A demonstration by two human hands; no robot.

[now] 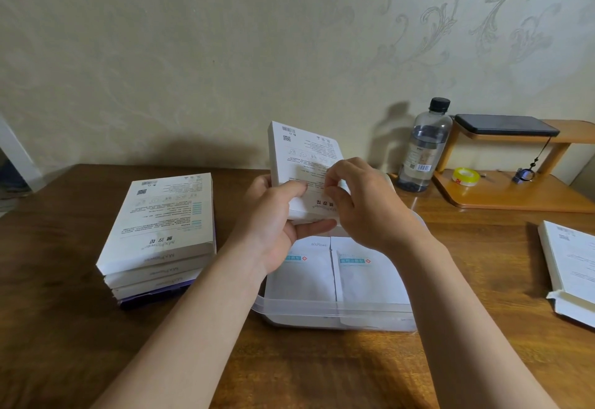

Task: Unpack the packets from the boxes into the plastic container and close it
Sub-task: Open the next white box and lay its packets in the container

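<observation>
A white printed box (301, 154) is held tilted above the clear plastic container (335, 310). My left hand (273, 225) grips its lower left edge, thumb on the face and fingers underneath. My right hand (360, 202) pinches the box's near right corner with curled fingers. Two white packets (363, 280) lie side by side inside the open container. A stack of three white boxes (161, 234) stands on the table to the left.
An opened white box (570, 267) lies at the right table edge. A water bottle (423, 148), a wooden shelf (502, 193) with a yellow tape roll (466, 176) and a dark phone (505, 124) stand at the back right. The wall is close behind.
</observation>
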